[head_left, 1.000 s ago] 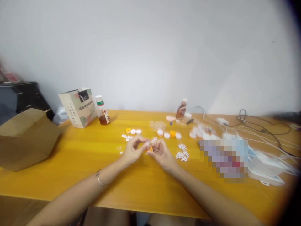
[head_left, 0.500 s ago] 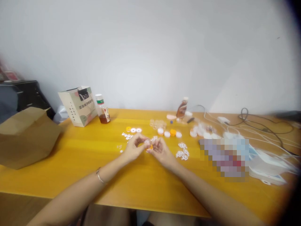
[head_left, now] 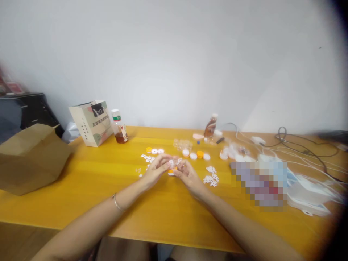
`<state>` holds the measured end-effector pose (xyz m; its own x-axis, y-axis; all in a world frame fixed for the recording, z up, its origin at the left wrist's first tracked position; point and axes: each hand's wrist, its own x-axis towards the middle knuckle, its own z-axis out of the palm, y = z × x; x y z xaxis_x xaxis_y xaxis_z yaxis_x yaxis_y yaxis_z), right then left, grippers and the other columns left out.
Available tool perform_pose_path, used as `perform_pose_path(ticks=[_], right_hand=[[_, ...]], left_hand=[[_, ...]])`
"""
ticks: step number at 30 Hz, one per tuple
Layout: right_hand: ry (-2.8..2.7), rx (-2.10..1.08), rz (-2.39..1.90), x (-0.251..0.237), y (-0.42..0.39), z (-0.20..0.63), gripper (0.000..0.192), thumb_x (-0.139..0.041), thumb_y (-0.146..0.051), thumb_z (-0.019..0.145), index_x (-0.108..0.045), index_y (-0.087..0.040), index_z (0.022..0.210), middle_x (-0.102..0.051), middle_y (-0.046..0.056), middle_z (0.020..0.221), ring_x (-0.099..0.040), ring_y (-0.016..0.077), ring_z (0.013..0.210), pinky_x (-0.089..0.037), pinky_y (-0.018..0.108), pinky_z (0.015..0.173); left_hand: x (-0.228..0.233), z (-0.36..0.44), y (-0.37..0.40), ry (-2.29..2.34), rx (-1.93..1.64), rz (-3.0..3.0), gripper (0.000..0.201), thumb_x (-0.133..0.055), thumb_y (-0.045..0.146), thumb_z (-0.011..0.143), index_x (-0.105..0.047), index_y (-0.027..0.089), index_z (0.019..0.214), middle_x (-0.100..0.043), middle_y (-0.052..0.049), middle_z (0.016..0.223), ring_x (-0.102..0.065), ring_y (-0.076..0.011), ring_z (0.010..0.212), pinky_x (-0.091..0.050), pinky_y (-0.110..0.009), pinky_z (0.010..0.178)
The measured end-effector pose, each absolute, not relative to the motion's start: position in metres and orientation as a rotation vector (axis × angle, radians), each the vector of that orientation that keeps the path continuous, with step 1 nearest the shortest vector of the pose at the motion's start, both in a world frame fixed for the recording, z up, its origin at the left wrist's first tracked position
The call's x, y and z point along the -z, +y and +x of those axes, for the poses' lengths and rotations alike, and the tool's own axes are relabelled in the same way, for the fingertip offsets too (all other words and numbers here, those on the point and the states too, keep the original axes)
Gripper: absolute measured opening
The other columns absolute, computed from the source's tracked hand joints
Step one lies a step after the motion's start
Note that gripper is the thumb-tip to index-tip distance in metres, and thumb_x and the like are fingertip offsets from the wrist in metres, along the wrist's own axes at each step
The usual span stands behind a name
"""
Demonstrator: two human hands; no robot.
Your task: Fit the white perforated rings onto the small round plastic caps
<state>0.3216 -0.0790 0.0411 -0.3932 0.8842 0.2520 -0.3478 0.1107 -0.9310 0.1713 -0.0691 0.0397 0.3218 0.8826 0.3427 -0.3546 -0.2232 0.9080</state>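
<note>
My left hand [head_left: 157, 170] and my right hand [head_left: 189, 177] meet over the middle of the table, fingers curled from either side around a small orange-and-white round part [head_left: 172, 172]. A small white piece sits at its top, by my left thumb; blur hides its exact shape. Just beyond my right fingers lies a white cut-out plate [head_left: 178, 161]. Several similar white plates [head_left: 211, 177] are spread to the right of that hand. Small white discs [head_left: 148, 158] lie beyond my left hand, with white and orange rings [head_left: 154, 151] behind them.
White and orange round caps [head_left: 199, 154] and clear pieces [head_left: 182, 144] stand farther back. A brown bottle [head_left: 210, 125], a clear bottle [head_left: 119, 127] and a paper gift bag [head_left: 91, 123] stand near the wall. A brown bag [head_left: 32, 159] is at left; cables [head_left: 301, 150] and plastic packets [head_left: 310, 194] at right.
The orange-and-white part has tilted between my fingers and shows more of its white lower edge. Both hands stay in nearly the same place.
</note>
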Motion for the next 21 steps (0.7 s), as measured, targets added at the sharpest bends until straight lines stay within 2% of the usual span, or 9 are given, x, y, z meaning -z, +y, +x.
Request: perform_pose_path(ticks=[3,5,8,12,16,21], right_hand=[[-1.356,-1.493,-0.601,-0.0400,-0.0788,0.3219,0.035,-0.066,-0.032,0.068,-0.032,-0.024,0.075,-0.053,-0.005,0.074,-0.056,0.0112,0.077,-0.045,0.030,0.078],[-1.365,-1.505,-0.579,-0.0397,-0.0792,0.3218,0.034,-0.065,-0.032,0.069,-0.032,-0.024,0.076,-0.054,-0.005,0.075,-0.057,0.0118,0.078,-0.045,0.031,0.078],[-1.370,-1.520,-0.535,-0.0397,-0.0802,0.3216,0.034,-0.064,-0.034,0.070,-0.032,-0.024,0.076,-0.056,-0.004,0.081,-0.057,0.0131,0.082,-0.044,0.032,0.079],[-1.392,-1.517,-0.565,-0.0394,-0.0810,0.3219,0.034,-0.064,-0.033,0.070,-0.032,-0.025,0.077,-0.057,-0.004,0.079,-0.058,0.0127,0.082,-0.044,0.032,0.080],[-1.406,-1.533,-0.544,-0.0383,-0.0793,0.3228,0.034,-0.064,-0.034,0.070,-0.032,-0.024,0.078,-0.059,-0.003,0.084,-0.058,0.0143,0.086,-0.045,0.034,0.081],[-1.373,-1.541,-0.536,-0.0351,-0.0742,0.3243,0.034,-0.065,-0.033,0.070,-0.033,-0.024,0.078,-0.061,-0.002,0.089,-0.059,0.0139,0.088,-0.044,0.036,0.084]], left_hand=[[-0.0383,0.1724,-0.0680,0.679,-1.381,1.376,0.033,-0.069,0.029,0.066,-0.051,0.019,0.093,-0.056,-0.003,0.093,-0.052,-0.0155,0.092,-0.040,-0.025,0.080],[-0.0390,0.1715,-0.0682,0.663,-1.352,1.351,0.035,-0.068,0.030,0.067,-0.050,0.019,0.096,-0.057,-0.003,0.089,-0.054,-0.0153,0.088,-0.040,-0.026,0.079],[-0.0411,0.1690,-0.0698,0.555,-1.201,1.314,0.036,-0.058,0.036,0.075,-0.048,0.019,0.106,-0.057,-0.008,0.097,-0.054,-0.0187,0.092,-0.041,-0.031,0.080],[-0.0412,0.1679,-0.0717,0.651,-1.276,1.371,0.035,-0.064,0.031,0.071,-0.052,0.019,0.102,-0.056,-0.007,0.100,-0.052,-0.0185,0.095,-0.039,-0.028,0.081],[-0.0413,0.1679,-0.0726,0.538,-1.184,1.269,0.040,-0.054,0.035,0.078,-0.045,0.021,0.114,-0.056,-0.009,0.104,-0.053,-0.0205,0.096,-0.040,-0.033,0.083],[-0.0405,0.1657,-0.0700,0.586,-1.136,1.441,0.040,-0.062,0.029,0.072,-0.050,0.019,0.109,-0.053,-0.010,0.110,-0.049,-0.0219,0.102,-0.040,-0.032,0.084]])
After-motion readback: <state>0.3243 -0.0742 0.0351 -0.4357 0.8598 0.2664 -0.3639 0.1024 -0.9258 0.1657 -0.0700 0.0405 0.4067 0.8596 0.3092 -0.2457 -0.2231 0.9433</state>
